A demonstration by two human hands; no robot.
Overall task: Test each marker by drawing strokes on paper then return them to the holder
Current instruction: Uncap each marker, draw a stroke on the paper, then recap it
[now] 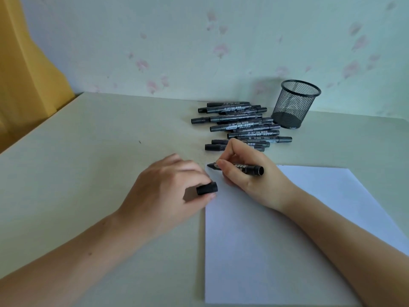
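Observation:
My right hand (245, 173) grips an uncapped black marker (247, 169), its tip at the top left corner of a white sheet of paper (254, 251). The paper shows no strokes. My left hand (168, 191) pinches the marker's black cap (207, 188) at the paper's left edge. Several capped black markers (239, 125) lie in a loose pile on the table behind my hands. A black mesh holder (295, 104) stands upright to the right of the pile with nothing inside it.
The pale table (88, 173) meets a flowered wall at the back. A yellow curtain (24, 74) hangs beyond the table's left edge. My forearms cross the near part of the table and paper.

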